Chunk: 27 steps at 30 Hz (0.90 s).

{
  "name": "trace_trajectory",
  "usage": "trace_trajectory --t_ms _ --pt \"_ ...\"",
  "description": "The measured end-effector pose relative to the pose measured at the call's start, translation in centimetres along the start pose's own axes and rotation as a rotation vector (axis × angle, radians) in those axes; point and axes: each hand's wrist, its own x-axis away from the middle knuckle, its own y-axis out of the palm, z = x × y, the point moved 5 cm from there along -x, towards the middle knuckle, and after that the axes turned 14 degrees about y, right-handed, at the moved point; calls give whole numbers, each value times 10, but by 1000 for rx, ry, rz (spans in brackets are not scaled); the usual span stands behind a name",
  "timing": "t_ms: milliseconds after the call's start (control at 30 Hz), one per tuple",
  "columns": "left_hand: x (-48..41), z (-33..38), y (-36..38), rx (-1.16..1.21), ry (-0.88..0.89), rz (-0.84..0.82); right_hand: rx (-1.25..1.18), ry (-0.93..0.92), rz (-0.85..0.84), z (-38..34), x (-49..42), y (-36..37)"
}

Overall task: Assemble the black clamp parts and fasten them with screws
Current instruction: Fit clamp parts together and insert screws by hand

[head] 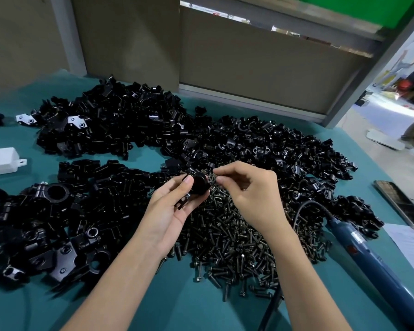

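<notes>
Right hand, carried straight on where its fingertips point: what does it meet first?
Probably the black clamp part held in the left hand; the right hand, pinching what looks like a screw, points straight at it. Depth unclear.

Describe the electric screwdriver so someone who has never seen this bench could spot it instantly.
On the teal table cover, find the heap of screws in the near middle. Just right of it lies the electric screwdriver, slanting toward the near right corner. It is the only long blue tool, with a black cable, among small black parts.
</notes>
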Motion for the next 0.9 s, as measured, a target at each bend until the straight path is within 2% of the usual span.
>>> trace_trajectory --t_ms 100,233,400,733,900 --pt "0 -1 1 -27 -15 -12 -37 24 -2 2 0 1" --pt "0 -1 1 -22 -21 0 -133 102 -90 6 -4 1" --pt "1 1 -2 -20 -17 16 -178 109 -142 4 -2 1" --pt "1 4 2 -50 -16 -46 -180 140 -143 6 -3 3" --pt "3 2 2 -62 -26 -67 -66 198 -189 11 -8 8"
